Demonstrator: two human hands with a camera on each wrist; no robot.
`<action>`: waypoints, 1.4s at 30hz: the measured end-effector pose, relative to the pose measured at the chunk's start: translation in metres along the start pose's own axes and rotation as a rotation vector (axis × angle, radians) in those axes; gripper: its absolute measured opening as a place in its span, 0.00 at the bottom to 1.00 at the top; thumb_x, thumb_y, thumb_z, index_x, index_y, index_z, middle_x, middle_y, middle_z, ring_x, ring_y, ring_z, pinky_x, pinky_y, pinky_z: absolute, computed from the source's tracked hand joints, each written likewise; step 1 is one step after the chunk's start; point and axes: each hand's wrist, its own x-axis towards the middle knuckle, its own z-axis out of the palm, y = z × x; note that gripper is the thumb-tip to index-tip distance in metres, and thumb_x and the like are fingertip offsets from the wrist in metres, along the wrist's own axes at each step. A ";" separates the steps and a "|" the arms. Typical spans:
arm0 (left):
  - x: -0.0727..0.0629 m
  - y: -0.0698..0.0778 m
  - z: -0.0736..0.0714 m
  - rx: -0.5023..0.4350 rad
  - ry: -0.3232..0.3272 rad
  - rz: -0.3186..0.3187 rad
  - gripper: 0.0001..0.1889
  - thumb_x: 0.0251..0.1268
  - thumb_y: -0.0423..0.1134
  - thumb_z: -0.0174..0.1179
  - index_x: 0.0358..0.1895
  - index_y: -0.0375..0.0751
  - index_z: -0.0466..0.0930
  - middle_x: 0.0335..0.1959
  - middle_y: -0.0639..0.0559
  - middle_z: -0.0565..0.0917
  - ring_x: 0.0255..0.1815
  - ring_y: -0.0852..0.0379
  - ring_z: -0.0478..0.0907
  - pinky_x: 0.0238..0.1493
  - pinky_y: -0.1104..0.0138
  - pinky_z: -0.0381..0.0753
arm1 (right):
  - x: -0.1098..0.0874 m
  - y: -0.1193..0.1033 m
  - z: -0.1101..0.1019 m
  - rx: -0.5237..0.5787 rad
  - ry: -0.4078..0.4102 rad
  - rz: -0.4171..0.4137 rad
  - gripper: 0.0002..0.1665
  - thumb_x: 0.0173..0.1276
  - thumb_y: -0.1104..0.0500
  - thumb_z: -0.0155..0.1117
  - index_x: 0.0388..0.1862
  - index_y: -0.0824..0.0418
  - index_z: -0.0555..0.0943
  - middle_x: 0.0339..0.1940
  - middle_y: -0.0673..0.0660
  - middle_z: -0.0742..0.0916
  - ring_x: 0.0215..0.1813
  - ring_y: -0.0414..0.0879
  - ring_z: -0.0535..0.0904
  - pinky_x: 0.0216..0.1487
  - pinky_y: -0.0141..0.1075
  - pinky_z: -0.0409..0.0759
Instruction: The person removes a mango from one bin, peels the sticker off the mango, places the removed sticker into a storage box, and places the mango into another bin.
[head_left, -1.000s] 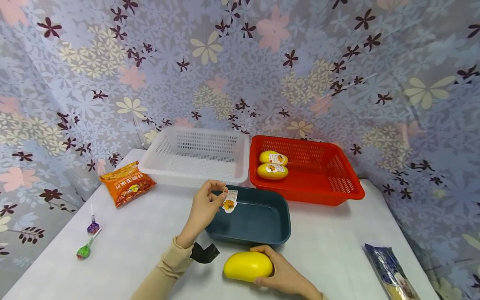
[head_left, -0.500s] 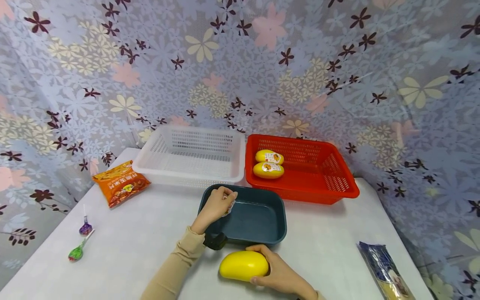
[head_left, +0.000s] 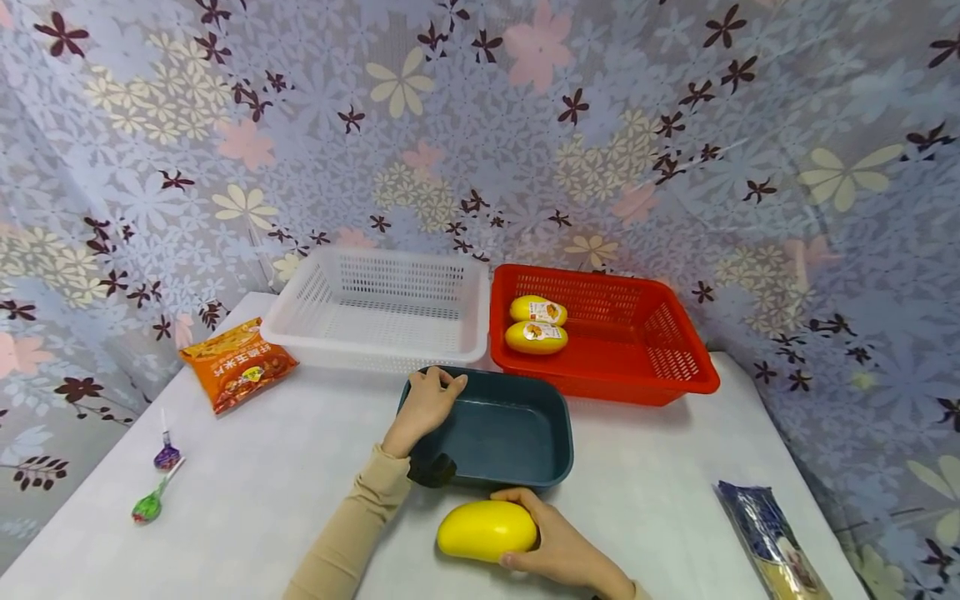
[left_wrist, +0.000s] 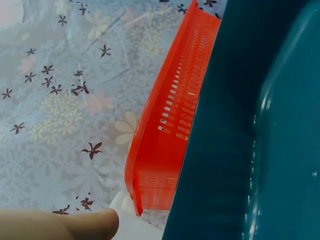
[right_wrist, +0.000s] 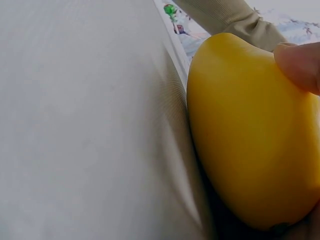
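Observation:
A smooth yellow mango (head_left: 487, 531) lies near the table's front, in front of the dark teal tray (head_left: 495, 487). My right hand (head_left: 558, 550) grips its right end; in the right wrist view the thumb (right_wrist: 300, 65) presses on the mango (right_wrist: 250, 130). My left hand (head_left: 429, 408) is over the left part of the tray, its fingers bent at the far left corner. What lies beneath those fingers is hidden, and the paper label is out of sight. In the left wrist view only a digit shows, beside the tray wall (left_wrist: 215, 125).
Behind the tray stand a white basket (head_left: 375, 354) and a red basket (head_left: 600, 385) with two labelled mangoes (head_left: 536, 337). An orange snack bag (head_left: 240, 367) and two lollipops (head_left: 147, 507) lie left. A blue packet (head_left: 772, 542) lies at right.
My left hand has moved right and down into the tray's left side, and the label it pinched has gone from view. My right hand keeps its grip on the mango. The head view has shifted slightly.

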 end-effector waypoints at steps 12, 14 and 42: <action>-0.004 0.003 -0.003 0.054 -0.090 0.029 0.23 0.77 0.55 0.41 0.52 0.35 0.60 0.54 0.31 0.56 0.29 0.45 0.71 0.35 0.58 0.72 | -0.001 0.001 0.000 -0.014 0.004 -0.019 0.39 0.58 0.46 0.70 0.66 0.55 0.67 0.61 0.54 0.77 0.50 0.42 0.74 0.53 0.33 0.73; -0.005 0.003 -0.004 0.058 -0.093 0.041 0.23 0.76 0.55 0.42 0.54 0.36 0.61 0.55 0.32 0.57 0.30 0.45 0.71 0.35 0.58 0.73 | 0.000 0.000 0.000 -0.020 0.006 -0.025 0.39 0.58 0.46 0.70 0.66 0.54 0.67 0.61 0.54 0.78 0.50 0.41 0.74 0.53 0.33 0.73; -0.025 0.010 -0.068 -0.148 -0.037 0.137 0.32 0.78 0.49 0.42 0.75 0.34 0.48 0.76 0.33 0.46 0.74 0.31 0.53 0.71 0.41 0.57 | -0.001 0.000 -0.001 -0.011 0.010 -0.013 0.39 0.58 0.46 0.70 0.66 0.53 0.67 0.61 0.53 0.78 0.49 0.41 0.74 0.51 0.32 0.73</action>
